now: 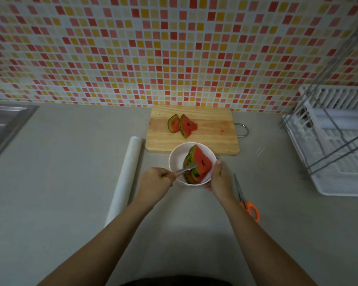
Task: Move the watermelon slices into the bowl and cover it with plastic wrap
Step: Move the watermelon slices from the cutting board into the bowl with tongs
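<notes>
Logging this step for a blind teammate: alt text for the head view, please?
Left hand holds tongs over watermelon slices in a white bowl, steadied by the right hand. Two slices remain on the cutting board; plastic wrap roll left, scissors right.

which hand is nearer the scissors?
Right. The right hand cups the bowl just left of the scissors; the left hand, holding tongs, sits across the bowl.

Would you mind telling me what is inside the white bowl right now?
The white bowl holds several watermelon slices stacked on edge, with the tongs from the left hand reaching in. The slices cover the bowl's bottom, so their exact count is unclear.
</notes>
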